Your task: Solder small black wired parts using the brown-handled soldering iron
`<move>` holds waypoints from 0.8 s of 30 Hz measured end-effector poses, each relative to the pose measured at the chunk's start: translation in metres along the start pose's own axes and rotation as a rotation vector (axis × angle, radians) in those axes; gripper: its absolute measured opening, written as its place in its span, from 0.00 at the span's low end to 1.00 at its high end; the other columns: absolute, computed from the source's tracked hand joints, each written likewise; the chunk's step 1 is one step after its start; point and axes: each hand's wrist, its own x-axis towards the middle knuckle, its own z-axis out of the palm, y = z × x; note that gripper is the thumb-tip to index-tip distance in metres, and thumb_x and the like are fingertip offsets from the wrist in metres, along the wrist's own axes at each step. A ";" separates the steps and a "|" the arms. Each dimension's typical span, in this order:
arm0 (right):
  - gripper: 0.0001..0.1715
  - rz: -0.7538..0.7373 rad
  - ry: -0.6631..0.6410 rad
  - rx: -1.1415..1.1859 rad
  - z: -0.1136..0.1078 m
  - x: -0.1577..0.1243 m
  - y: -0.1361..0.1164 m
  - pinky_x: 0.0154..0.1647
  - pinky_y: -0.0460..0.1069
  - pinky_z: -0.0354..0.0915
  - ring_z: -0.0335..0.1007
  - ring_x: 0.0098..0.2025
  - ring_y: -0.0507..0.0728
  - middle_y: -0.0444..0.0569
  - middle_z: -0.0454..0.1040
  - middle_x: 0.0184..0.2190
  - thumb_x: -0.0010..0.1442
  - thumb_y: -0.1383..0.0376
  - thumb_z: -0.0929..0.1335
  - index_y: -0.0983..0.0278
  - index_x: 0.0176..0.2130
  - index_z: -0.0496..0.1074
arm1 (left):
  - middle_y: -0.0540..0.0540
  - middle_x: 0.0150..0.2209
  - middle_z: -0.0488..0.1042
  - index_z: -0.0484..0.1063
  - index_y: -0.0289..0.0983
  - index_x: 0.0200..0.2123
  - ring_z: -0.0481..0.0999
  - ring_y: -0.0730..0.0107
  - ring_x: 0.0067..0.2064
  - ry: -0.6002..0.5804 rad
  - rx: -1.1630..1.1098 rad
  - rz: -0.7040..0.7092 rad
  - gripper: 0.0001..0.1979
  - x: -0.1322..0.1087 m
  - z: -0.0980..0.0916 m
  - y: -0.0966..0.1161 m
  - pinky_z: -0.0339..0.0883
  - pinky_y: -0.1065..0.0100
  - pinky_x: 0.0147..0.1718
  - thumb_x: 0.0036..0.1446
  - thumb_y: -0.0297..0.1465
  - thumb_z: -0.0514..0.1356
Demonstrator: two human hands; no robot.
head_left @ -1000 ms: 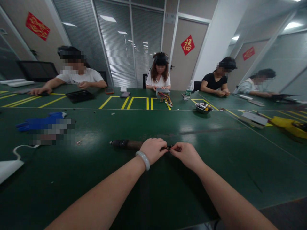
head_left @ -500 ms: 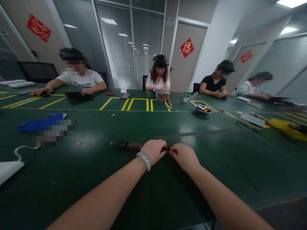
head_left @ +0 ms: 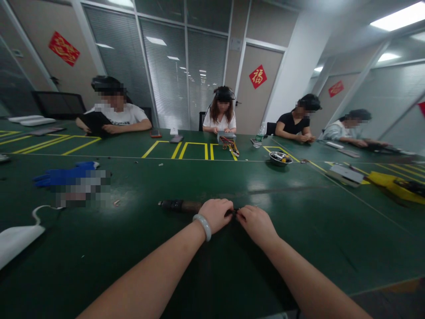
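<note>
A slim cylindrical tool that looks like an electric screwdriver lies on the green table, its metal tip pointing left. Its front part is black and its body brownish. My left hand, with a pale bangle at the wrist, is closed over the tool's right part and hides it. Close beside it, my right hand pinches a small dark piece at the tool's rear end. Fingers cover most of that piece, so its kind is unclear.
Blue gloves and a white object with a cord lie to the left. Farther back stand a metal bowl of parts, a plastic bottle and a wired grey box. A yellow bag is at right. Several people sit opposite.
The camera view has shifted slightly. Both hands keep their places at the tool with little visible motion. Across the table, the person at left now holds a black flat object raised.
</note>
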 end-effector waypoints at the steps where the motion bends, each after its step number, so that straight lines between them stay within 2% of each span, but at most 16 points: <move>1: 0.09 0.006 -0.001 0.009 0.000 0.000 0.000 0.41 0.48 0.60 0.68 0.37 0.54 0.47 0.73 0.34 0.62 0.66 0.63 0.62 0.35 0.72 | 0.49 0.36 0.73 0.69 0.40 0.37 0.73 0.66 0.40 0.000 -0.002 0.002 0.05 0.000 0.000 -0.001 0.64 0.66 0.40 0.56 0.33 0.58; 10: 0.08 -0.020 0.011 0.000 0.008 0.001 0.005 0.39 0.47 0.59 0.67 0.36 0.53 0.44 0.72 0.33 0.62 0.67 0.64 0.61 0.34 0.72 | 0.50 0.37 0.74 0.70 0.41 0.36 0.73 0.66 0.39 0.003 -0.019 0.005 0.05 0.000 0.001 -0.002 0.65 0.65 0.39 0.56 0.33 0.58; 17: 0.10 -0.095 0.028 -0.171 0.017 -0.001 -0.001 0.39 0.49 0.59 0.65 0.36 0.55 0.49 0.71 0.33 0.65 0.68 0.61 0.64 0.35 0.71 | 0.49 0.36 0.74 0.70 0.40 0.35 0.73 0.65 0.39 -0.001 -0.013 0.003 0.04 0.001 0.002 -0.001 0.64 0.64 0.39 0.57 0.33 0.57; 24: 0.09 -0.113 0.070 -0.309 0.010 -0.005 -0.009 0.34 0.50 0.58 0.65 0.36 0.57 0.50 0.71 0.34 0.63 0.71 0.61 0.64 0.36 0.70 | 0.50 0.37 0.73 0.69 0.40 0.37 0.73 0.65 0.39 0.005 -0.025 -0.019 0.06 0.000 0.004 -0.003 0.64 0.65 0.39 0.57 0.35 0.58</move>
